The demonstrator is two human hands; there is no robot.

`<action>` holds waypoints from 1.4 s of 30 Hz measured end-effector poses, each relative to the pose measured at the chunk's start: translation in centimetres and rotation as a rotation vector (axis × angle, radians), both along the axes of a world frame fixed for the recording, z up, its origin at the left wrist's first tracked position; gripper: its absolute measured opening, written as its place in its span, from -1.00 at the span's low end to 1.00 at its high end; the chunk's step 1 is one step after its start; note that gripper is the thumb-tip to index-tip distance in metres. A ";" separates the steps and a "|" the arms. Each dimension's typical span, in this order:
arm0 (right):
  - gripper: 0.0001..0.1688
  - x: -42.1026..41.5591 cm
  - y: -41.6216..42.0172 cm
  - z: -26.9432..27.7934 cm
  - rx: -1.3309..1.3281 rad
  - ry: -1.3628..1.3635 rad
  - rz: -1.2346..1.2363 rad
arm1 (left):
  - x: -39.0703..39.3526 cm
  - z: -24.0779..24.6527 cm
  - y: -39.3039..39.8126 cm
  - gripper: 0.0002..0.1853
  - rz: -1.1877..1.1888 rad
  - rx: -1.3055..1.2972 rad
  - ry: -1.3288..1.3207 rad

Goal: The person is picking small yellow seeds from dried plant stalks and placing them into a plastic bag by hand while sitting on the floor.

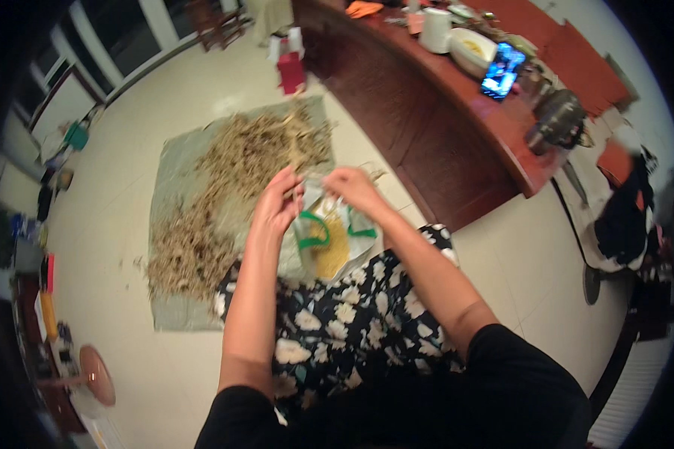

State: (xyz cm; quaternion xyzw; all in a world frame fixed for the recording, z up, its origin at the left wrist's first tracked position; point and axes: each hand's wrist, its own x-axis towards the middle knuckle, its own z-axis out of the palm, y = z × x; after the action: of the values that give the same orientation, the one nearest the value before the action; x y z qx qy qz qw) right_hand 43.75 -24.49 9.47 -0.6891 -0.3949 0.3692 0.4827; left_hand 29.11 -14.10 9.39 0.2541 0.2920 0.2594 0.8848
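Note:
My left hand is raised over the near edge of a green sheet, its fingers curled around the lower end of a dry, pale plant stalk. To its right, my right hand has its fingers bunched; blur hides whether anything is between them. Below both hands, a white bag with green parts lies open in front of my lap, with small yellow grains or seeds inside. Dried plant stalks are heaped on the green sheet ahead and to the left.
A dark red wooden counter runs along the right, holding a lit phone, a white bowl and a dark jar. A red box stands on the floor ahead. A round pinkish object is at lower left.

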 end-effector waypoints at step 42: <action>-0.80 -2.3 0.1 0.5 0.090 0.711 0.244 | 2.1 -0.2 -2.3 -0.90 -0.034 0.102 -0.254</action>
State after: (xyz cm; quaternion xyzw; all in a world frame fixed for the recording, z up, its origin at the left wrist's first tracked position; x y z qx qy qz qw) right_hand 41.46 -24.41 9.97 -0.4438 -0.2976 0.6223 0.5721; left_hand 31.22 -16.38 9.21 0.2690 0.1598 0.2890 0.9048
